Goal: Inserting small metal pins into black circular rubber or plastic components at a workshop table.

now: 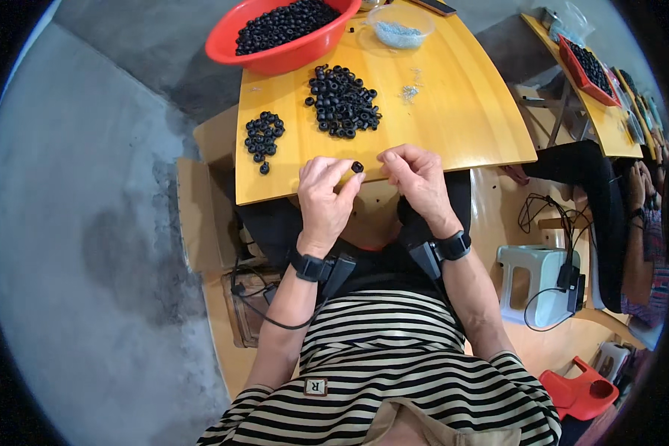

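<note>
- Striped shirt [394,364] in black and cream, closest of all, with a small square patch [315,386] on its front and a tan collar [424,427] at the lower edge
- Left hand [327,195] pinching one small black part [357,167] between thumb and forefinger, just over the near edge of the table, the other fingers curled
- Right hand [418,177] near it but apart, a gap between the two; its thumb and forefinger are brought close together, and I cannot tell whether they grip something tiny
- Dark wristbands [310,267] on both wrists, each with a black block attached, and a black cable [286,325] looping across the left forearm
- Yellow wooden table [468,119] beyond the hands
- Large heap of black rings [342,100] on it, ahead of the left hand
- Smaller cluster of black rings [262,135] farther left, one ring just beside its near end
- Little scatter of silvery bits [409,93] to the right of the large heap
- Red basin [305,54] at the far left, well filled with similar black parts, and right of it a clear tub [427,28] with pale blue bits inside
- Off to the right, another person's arm [635,256], a second table [617,141] bearing a red tray [606,97] of dark pieces, and a white stool [535,256] on the floor
</note>
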Tool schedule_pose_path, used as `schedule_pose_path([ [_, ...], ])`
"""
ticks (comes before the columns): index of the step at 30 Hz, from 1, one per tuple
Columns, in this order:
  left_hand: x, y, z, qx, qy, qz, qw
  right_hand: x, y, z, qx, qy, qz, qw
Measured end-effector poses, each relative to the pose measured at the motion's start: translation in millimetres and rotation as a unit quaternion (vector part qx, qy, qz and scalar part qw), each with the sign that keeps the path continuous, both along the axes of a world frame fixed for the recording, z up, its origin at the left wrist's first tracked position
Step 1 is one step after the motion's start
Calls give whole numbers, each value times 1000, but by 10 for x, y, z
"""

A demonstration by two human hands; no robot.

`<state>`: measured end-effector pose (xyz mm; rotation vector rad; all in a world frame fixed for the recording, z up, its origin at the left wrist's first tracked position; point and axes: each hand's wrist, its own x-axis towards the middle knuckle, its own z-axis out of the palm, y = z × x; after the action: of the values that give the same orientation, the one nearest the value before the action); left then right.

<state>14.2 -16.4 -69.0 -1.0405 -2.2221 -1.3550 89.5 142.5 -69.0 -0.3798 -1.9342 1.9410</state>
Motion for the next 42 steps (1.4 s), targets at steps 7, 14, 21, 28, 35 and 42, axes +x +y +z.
schedule_pose_path([
  [7, 239, -54, 100, -21, 23, -53, 998, 211, -119, 5, -124, -62, 137, 981],
  [14, 305, -24, 37, 64, -58, -64, 994, 241, -229, -19, -300, -14, 121, 946],
  [21, 215, -30, 77, 92, -109, -90, 986, 94, -80, 73, -45, 21, 57, 997],
  [28, 1, 47, -72, 106, -152, -77, 980, -449, 796, -63, 405, -58, -231, 883],
  [35, -9, 42, -154, 102, -171, -86, 976, -636, 838, -75, 440, -139, -238, 855],
  [42, 5, 33, -181, 95, -162, -85, 979, -659, 815, -62, 452, -156, -244, 844],
])
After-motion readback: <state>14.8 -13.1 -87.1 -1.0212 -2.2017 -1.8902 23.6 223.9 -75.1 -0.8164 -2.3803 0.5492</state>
